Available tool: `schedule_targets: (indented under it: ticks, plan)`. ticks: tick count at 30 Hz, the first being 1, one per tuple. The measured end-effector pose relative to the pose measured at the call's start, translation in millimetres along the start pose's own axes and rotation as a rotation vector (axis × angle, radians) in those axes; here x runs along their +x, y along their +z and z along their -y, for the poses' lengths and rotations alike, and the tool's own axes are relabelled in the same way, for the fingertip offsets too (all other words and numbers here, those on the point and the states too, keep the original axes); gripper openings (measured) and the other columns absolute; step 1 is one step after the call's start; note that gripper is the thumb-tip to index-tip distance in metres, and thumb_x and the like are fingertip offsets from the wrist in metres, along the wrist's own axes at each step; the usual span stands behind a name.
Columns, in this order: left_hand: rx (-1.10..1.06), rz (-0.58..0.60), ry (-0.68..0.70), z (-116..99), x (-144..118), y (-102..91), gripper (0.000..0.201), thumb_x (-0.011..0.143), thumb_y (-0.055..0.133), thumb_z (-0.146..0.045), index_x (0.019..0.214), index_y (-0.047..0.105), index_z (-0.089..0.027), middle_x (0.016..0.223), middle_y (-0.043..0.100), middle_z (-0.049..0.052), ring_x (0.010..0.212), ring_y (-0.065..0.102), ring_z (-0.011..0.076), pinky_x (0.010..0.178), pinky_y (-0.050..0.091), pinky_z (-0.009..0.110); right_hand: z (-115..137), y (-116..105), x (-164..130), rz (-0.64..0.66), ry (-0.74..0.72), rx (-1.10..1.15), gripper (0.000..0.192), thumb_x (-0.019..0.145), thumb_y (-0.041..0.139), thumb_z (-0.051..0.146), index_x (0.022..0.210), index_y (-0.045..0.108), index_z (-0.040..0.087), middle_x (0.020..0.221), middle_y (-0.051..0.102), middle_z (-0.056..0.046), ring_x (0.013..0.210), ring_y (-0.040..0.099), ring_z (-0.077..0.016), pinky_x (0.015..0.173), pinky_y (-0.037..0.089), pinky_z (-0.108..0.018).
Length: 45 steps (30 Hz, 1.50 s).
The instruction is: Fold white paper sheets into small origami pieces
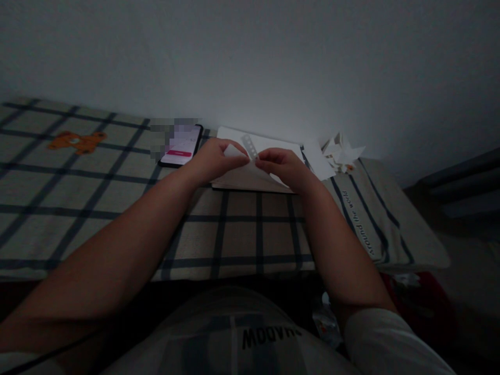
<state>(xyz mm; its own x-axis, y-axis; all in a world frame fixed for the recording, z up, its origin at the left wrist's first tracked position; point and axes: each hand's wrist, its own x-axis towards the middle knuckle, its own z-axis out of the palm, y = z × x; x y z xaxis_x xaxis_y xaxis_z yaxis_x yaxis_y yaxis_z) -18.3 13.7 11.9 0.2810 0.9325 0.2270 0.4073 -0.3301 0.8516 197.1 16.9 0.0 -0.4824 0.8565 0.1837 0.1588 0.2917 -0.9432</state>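
Observation:
My left hand (214,160) and my right hand (284,165) are close together over a white sheet (269,139) on the table. Thumb and forefinger of each hand are pinched, the fingertips a small gap apart. A small piece of white paper (233,151) shows at my left fingers, and its lower part seems to run across to my right fingers. Between the fingertips and just beyond them lies a narrow grey strip with a row of pale dots (249,143); dim light hides whether it is held or lies on the sheet.
A phone with a lit screen (177,148) lies left of the sheet. Farther left is an orange bear-shaped figure (77,141) on the checked tablecloth (117,182). Crumpled and folded white paper (339,152) sits at right. A wall (250,62) rises behind; a red bin (425,307) stands below right.

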Motion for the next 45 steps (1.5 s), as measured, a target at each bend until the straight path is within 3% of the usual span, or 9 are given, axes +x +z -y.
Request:
schedule_targets:
  ticks: [4,8,17,27,35,39,45]
  plan:
    - [0.046,0.011,-0.036,-2.7,-1.4,-0.4,0.022,0.069,0.075,-0.035,0.081,0.077,-0.016,0.067,0.068,0.002,0.063,0.058,0.0140,0.059,0.043,0.026,-1.1,-0.6,-0.7,-0.008,0.026,-0.046,0.024,0.079,0.075,0.042,0.083,0.069,0.019,0.072,0.060,0.002,0.068,0.049,-0.0122,0.064,0.039,-0.028]
    - [0.086,0.039,-0.030,-6.7,-4.2,-1.3,0.022,0.067,0.077,-0.037,0.077,0.076,-0.017,0.058,0.062,0.000,0.057,0.054,0.0129,0.054,0.039,0.025,0.5,1.6,-1.3,-0.017,0.008,-0.036,0.025,0.077,0.076,0.042,0.083,0.069,0.019,0.080,0.065,0.000,0.076,0.053,-0.0137,0.072,0.043,-0.030]
    - [0.114,0.026,-0.015,-11.4,-7.0,-1.3,0.019,0.070,0.074,-0.033,0.079,0.077,-0.016,0.067,0.069,0.002,0.069,0.062,0.0177,0.060,0.046,0.027,4.0,4.9,-1.7,0.052,-0.067,-0.033,0.023,0.082,0.072,0.040,0.088,0.062,0.020,0.082,0.059,0.001,0.080,0.051,-0.0136,0.075,0.043,-0.029]
    - [0.122,0.024,-0.008,-7.5,-4.4,-0.5,0.019,0.067,0.073,-0.033,0.078,0.079,-0.019,0.066,0.069,0.003,0.067,0.062,0.0193,0.060,0.047,0.029,1.4,2.2,-1.3,0.011,0.003,-0.041,0.021,0.081,0.072,0.039,0.086,0.068,0.019,0.072,0.058,0.002,0.068,0.047,-0.0124,0.064,0.037,-0.028]
    - [0.135,0.112,0.038,-6.8,-4.9,-3.0,0.027,0.071,0.073,-0.039,0.086,0.080,-0.016,0.076,0.073,0.003,0.072,0.063,0.0175,0.068,0.047,0.029,-0.5,3.5,-0.3,-0.008,0.002,-0.036,0.020,0.081,0.073,0.037,0.084,0.069,0.018,0.069,0.059,0.002,0.065,0.047,-0.0117,0.062,0.037,-0.028]
    - [0.109,0.139,0.082,-6.7,-5.3,-4.1,0.029,0.074,0.073,-0.041,0.084,0.080,-0.015,0.076,0.073,0.004,0.074,0.063,0.0175,0.068,0.046,0.029,-1.6,3.0,0.1,-0.001,0.009,-0.008,0.025,0.077,0.078,0.041,0.084,0.069,0.019,0.077,0.064,0.001,0.073,0.052,-0.0128,0.067,0.040,-0.028]
    - [0.130,0.064,0.027,-4.4,-3.8,-2.4,0.027,0.070,0.074,-0.043,0.080,0.079,-0.018,0.074,0.072,0.004,0.071,0.062,0.0179,0.064,0.046,0.028,3.4,2.1,-1.3,0.039,-0.039,-0.056,0.024,0.080,0.076,0.041,0.085,0.068,0.019,0.081,0.064,0.000,0.079,0.054,-0.0139,0.075,0.043,-0.030]
